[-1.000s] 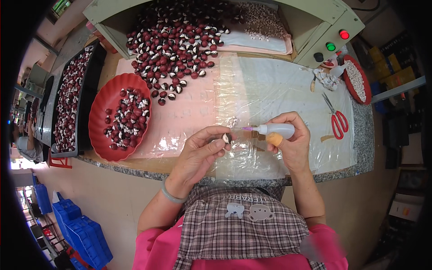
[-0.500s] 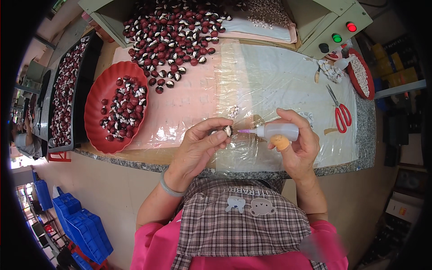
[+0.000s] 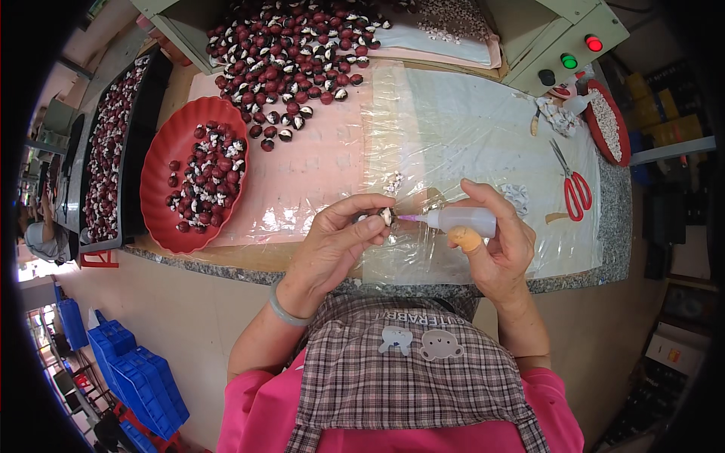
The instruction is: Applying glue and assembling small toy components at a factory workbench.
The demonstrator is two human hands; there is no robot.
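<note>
At the near edge of the grey speckled stone counter [image 3: 604,264], over a crinkled sheet of clear plastic film [image 3: 468,136], pinching a small dark-red bead with a white face [image 3: 386,217] between thumb and forefinger of the left hand [image 3: 336,245], remaining fingers curled under. Gripping a small translucent white squeeze bottle with a thin purple nozzle [image 3: 462,221] in the right hand [image 3: 495,245], fingers wrapped around the body, thumb, capped in a tan finger cot, pressing its underside. Pointing the nozzle tip straight at the bead's white face, touching or just short of it; exact contact too small to tell.

Lying well apart at the left, a shallow red plastic dish [image 3: 162,151] partly filled with similar beads; spreading across the far side, a loose heap of dark-red and white beads [image 3: 291,49]; resting at the right, red-handled scissors [image 3: 572,181].

Likely risks: squeezing too hard and flooding the bead, smearing the fingertips or dripping onto the film; the round bead slipping from so small a pinch and rolling off the counter; the nozzle skidding off the face and marking the red shell.
</note>
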